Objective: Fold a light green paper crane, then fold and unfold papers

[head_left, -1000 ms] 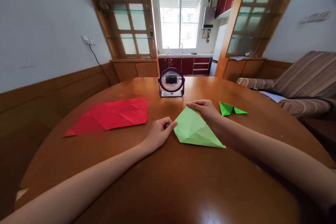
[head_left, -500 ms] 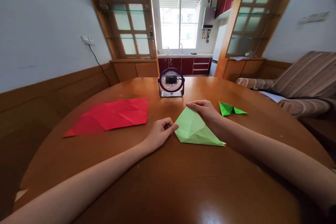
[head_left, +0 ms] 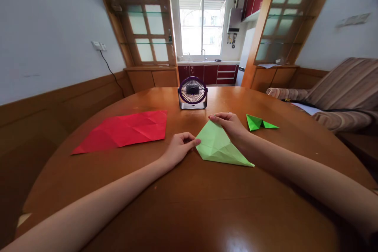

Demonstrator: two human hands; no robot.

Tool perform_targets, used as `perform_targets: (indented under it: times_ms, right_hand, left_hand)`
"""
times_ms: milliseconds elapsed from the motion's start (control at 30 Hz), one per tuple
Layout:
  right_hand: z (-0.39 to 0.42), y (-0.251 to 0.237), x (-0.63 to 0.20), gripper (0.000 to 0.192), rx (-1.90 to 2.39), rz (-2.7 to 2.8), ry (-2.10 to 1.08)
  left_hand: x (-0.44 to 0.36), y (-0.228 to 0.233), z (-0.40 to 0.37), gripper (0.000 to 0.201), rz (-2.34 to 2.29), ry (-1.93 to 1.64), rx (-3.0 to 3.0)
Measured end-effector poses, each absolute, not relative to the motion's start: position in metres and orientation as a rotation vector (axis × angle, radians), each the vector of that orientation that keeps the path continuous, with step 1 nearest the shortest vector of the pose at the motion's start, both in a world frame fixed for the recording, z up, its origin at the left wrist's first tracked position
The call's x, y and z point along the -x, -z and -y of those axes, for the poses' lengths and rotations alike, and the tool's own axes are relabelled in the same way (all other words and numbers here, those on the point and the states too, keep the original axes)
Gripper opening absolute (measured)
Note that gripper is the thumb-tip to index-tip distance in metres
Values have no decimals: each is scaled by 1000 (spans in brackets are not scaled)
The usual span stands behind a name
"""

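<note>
A light green sheet of origami paper [head_left: 217, 143], folded and creased to a point at its lower right, is held just over the wooden table. My left hand [head_left: 180, 150] pinches its left corner between thumb and curled fingers. At the top corner, my right hand [head_left: 229, 124] grips the paper with thumb and fingertips; its wrist passes beside the paper's right edge. Left of my hands lies a creased red sheet of paper [head_left: 126, 130]. A smaller bright green folded paper piece [head_left: 256, 123] rests on the table to the right of my right hand.
On the round wooden table [head_left: 189, 201], a small purple fan [head_left: 193, 91] stands beyond my hands. A striped sofa [head_left: 342, 86] is at the right, past the table's edge. Farther off are glass-shelved cabinets [head_left: 147, 19] and a kitchen window [head_left: 202, 25].
The light green paper's pointed lower-right end has shifted very slightly down. Both hands keep their grip in nearly the same place.
</note>
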State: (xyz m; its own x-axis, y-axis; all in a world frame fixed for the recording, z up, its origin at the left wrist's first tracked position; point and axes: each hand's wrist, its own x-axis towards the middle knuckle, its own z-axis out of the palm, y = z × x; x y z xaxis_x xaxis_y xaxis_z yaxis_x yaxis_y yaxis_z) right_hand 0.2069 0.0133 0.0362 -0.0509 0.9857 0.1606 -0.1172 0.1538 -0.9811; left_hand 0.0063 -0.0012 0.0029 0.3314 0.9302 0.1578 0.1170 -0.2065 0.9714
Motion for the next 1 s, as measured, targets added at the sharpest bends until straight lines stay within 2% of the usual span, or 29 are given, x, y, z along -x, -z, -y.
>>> perform_targets:
  times_ms: [333, 600, 767, 1000]
  right_hand:
    - [-33, -29, -222, 45, 935, 1581, -1254]
    - [-16, -27, -229, 51, 945, 1603, -1412]
    - [-20, -20, -229, 71, 863, 1902, -1290]
    - [-17, -6, -222, 73, 684, 2201, -881]
  left_hand:
    - [9, 5, -17, 39, -1089, -1306, -1383]
    - [21, 4, -28, 38, -1019, -1511, -1226]
    - [22, 2, -28, 33, -973, -1528, -1149]
    - [22, -3, -26, 28, -974, -1431, -1022]
